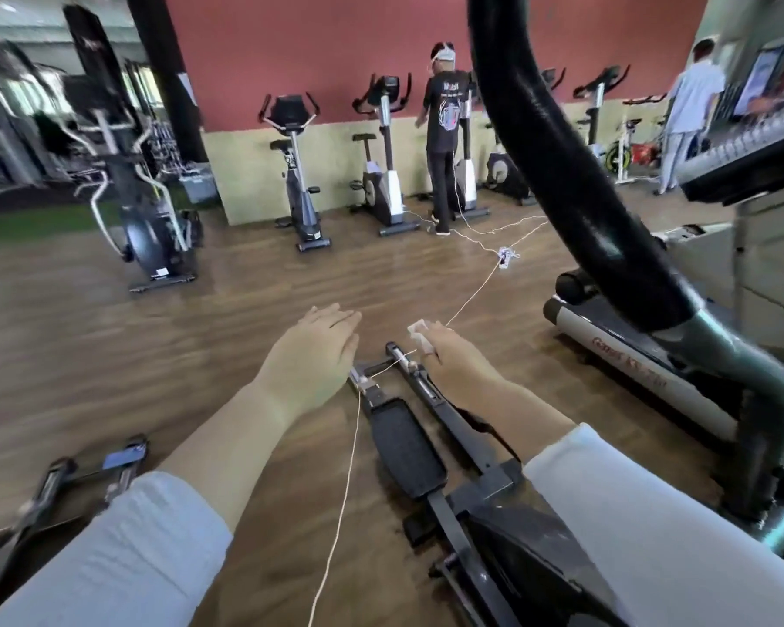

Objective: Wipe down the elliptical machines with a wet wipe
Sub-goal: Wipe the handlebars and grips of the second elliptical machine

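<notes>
The left hand [318,355] is beyond and left of the foot pedal [406,445]; the right hand [456,362], holding the wet wipe [419,335], is beyond and right of it. The handlebar [557,165] rises right of the foot pedal, the treadmill [643,368] further right, exercise bikes [296,183] far beyond.

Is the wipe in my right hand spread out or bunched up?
Bunched up: the right hand grips the wipe, a small crumpled wad past its fingers.

Red lettering on the grey side rail [630,366] is blurred, unreadable.
</notes>
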`<state>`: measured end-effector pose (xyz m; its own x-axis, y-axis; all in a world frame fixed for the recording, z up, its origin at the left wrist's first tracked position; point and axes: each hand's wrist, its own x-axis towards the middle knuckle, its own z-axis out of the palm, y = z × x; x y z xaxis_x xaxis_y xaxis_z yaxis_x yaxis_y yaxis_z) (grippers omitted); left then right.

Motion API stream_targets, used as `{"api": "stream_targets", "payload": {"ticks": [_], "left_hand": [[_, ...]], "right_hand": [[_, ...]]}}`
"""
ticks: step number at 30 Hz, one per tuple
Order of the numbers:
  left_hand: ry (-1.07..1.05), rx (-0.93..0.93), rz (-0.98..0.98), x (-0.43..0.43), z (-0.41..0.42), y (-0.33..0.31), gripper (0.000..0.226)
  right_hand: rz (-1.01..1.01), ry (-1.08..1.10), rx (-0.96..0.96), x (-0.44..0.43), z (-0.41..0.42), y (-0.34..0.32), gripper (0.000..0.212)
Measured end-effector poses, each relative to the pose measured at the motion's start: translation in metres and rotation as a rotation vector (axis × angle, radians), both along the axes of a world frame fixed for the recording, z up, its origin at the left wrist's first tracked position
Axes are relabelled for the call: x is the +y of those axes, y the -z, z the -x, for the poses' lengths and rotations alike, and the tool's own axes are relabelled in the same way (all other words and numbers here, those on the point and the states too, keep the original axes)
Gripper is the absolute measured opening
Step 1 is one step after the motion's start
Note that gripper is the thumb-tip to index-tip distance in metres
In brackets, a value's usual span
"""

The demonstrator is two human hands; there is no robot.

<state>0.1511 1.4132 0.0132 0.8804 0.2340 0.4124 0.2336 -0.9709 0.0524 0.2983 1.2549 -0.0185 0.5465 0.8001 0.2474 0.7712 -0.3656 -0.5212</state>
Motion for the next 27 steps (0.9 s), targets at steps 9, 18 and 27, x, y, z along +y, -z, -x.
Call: {"api": "stream_targets", "payload": {"ticks": [9, 18, 27], "left_hand": [[-0.049, 0.023, 0.08, 0.112, -0.006, 0.015, 0.043], [0.044, 0.075, 0.078, 0.233, -0.039, 0.012, 0.056], [0.207, 0.095, 0.093, 0.283, -0.126, 0.015, 0.046]], "right_hand": [[0.043, -0.007, -0.035, 0.121, -0.007, -0.01, 0.04], [0.013, 0.101, -0.179, 0.228, -0.036, -0.012, 0.03], [0.083, 0.243, -0.251, 0.249, -0.096, -0.004, 0.037]]}}
